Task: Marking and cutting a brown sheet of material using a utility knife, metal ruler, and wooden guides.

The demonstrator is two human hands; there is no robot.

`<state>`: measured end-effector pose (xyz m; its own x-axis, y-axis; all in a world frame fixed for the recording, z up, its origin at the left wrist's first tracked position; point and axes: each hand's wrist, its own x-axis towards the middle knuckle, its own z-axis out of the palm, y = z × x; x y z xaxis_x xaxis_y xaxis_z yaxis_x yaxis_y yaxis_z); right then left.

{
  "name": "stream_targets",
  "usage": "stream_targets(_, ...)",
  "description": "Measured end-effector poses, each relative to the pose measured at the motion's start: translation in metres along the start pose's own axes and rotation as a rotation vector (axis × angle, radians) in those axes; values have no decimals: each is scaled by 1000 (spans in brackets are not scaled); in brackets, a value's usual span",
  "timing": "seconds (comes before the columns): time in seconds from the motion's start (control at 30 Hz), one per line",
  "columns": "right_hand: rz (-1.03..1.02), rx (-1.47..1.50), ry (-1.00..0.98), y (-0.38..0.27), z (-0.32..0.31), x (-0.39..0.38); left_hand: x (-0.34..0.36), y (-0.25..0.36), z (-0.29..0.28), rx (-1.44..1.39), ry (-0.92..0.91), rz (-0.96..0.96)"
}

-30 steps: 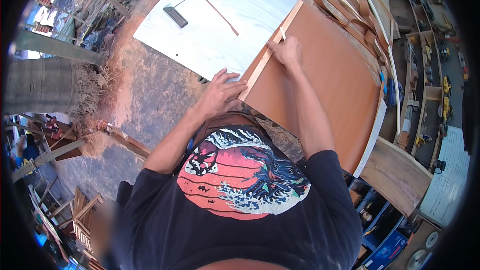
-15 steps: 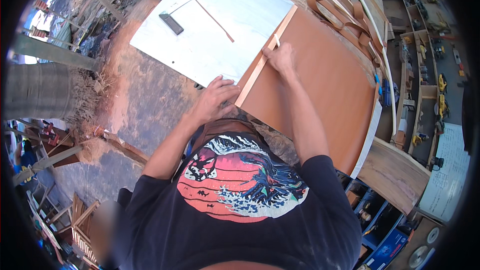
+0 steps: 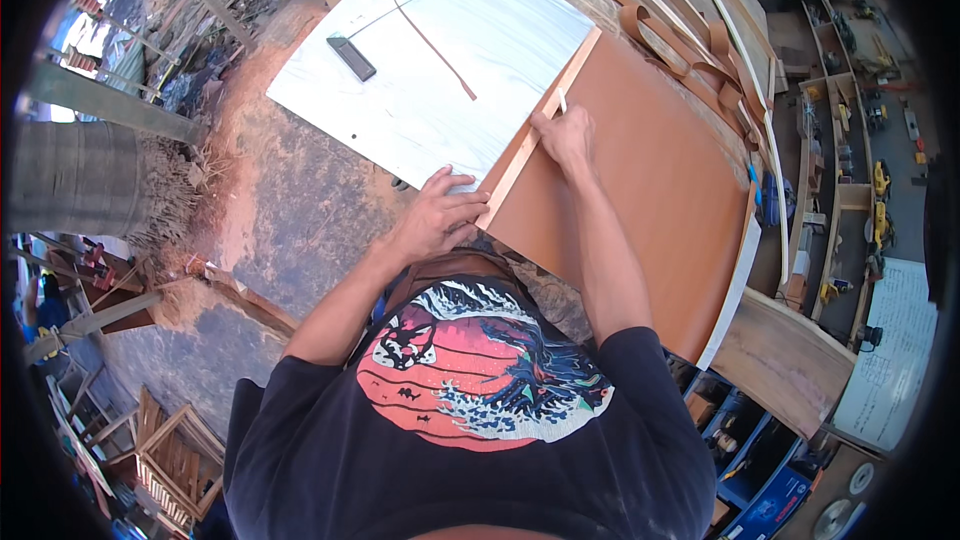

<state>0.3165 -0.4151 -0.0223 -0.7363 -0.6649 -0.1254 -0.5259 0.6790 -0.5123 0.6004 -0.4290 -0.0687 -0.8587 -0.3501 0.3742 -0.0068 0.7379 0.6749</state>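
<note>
A white wood-grain board [image 3: 380, 120] lies on the bench beside a brown sheet [image 3: 650, 230]. A pale wooden strip [image 3: 515, 165] runs along their shared edge. My right hand [image 3: 568, 140] is closed on that strip at its upper part, beside a small white piece [image 3: 562, 102] whose kind I cannot make out. My left hand [image 3: 440, 215] rests at the board's near corner by the strip's lower end, fingers apart. A black-handled square [image 3: 350, 58] and a thin bent brown strip [image 3: 463, 80] lie on the white board.
Curled brown banding [image 3: 680, 50] and long pale strips lie along the bench's far edge. Shelves of tools [image 3: 840, 190], a whiteboard [image 3: 880, 355] and a wooden plank [image 3: 780, 360] are at the right. Timber posts [image 3: 110, 105] and stacked wooden pieces [image 3: 175, 455] stand at the left.
The whole scene shifts slightly in the view. My hands keep much the same places on the board and strip, with only slight finger movement.
</note>
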Motion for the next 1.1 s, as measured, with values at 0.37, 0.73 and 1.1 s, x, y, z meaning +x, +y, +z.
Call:
stream_targets(0.37,9,-18,-31,1,-11,-4,3,7,4,18,-8,13)
stream_targets(0.73,2,4,0,2,-8,-6,1,5,3,-12,-22,-8)
stream_targets(1.1,-22,-11,-28,7,-5,0,-2,2,5,-12,-24,-6)
